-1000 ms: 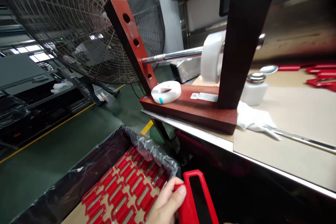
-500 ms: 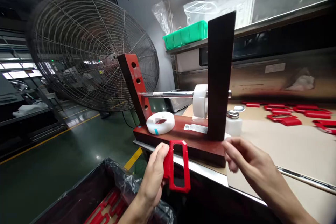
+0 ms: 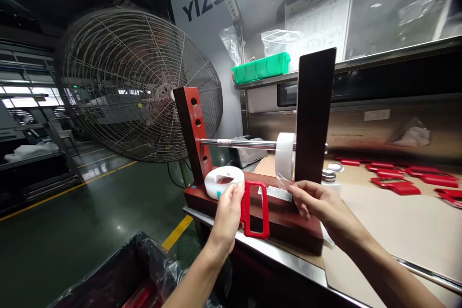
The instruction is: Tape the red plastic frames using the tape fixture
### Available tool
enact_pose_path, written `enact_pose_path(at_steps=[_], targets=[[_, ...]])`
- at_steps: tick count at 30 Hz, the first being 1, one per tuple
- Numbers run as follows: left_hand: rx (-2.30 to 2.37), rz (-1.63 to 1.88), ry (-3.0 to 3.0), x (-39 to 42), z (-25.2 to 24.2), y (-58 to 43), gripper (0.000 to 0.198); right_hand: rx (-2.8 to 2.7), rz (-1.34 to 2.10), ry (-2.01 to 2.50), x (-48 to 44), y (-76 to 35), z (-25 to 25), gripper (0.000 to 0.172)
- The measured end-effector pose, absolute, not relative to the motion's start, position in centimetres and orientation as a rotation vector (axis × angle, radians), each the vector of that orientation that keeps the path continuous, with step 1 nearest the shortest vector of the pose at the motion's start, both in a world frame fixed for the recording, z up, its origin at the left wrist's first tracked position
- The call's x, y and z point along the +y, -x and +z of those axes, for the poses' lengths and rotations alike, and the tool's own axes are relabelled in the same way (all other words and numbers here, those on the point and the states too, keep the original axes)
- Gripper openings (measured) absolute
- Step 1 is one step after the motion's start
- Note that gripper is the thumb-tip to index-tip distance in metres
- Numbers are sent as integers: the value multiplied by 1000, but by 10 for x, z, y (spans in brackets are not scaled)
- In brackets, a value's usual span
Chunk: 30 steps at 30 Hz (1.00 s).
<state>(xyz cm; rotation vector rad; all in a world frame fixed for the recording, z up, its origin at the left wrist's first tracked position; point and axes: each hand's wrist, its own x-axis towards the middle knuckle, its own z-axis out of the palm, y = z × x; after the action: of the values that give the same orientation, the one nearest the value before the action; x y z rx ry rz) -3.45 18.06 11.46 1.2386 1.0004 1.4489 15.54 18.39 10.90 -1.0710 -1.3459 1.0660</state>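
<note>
— Green-painted factory floor on the far left, with a yellow line across it, and a big wire floor fan beyond. What's nearest the camera?

— A black bin with a plastic liner, low in the view, and a red frame part showing inside it.

— Moving right, what stands on the edge of the surface?

— A wooden jig with a red-painted base and a red upright, joined to a dark upright by a steel rod. A white tape roll sits on the rod, and a second white roll lies flat on the base.

— And the hands?

— The left hand is closed around the side of a red rectangular frame, holding it upright in front of the base, left of centre and below the rod. The right hand reaches toward the mounted roll, its fingers extended beside a thin strip of clear film. Whether they pinch the film, I can't tell.

— Anything further right?

— A white bottle with a metal cap just past the dark upright, then loose red frames scattered across the surface. Above the jig, a green crate sits on a shelf.
</note>
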Motion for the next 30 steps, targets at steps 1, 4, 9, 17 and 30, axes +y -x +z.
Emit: enact_pose_path(at_steps=[1,4,9,17,30], targets=[[1005,1449,-1245,182,115,34,28,-1341,1062,1065,184,-154,110,50],[1016,1446,-1266,187,113,34,30,-1322,1055,1064,182,-151,110,50],[1054,1443,-1319,200,107,31,35,-1297,1062,1095,173,-150,106,53],[1095,1352,-1395,208,101,12,45,-1293,1089,1136,138,-148,101,50],[1025,1256,-1339,199,103,-18,48,-1363,1112,1257,119,-148,87,54]])
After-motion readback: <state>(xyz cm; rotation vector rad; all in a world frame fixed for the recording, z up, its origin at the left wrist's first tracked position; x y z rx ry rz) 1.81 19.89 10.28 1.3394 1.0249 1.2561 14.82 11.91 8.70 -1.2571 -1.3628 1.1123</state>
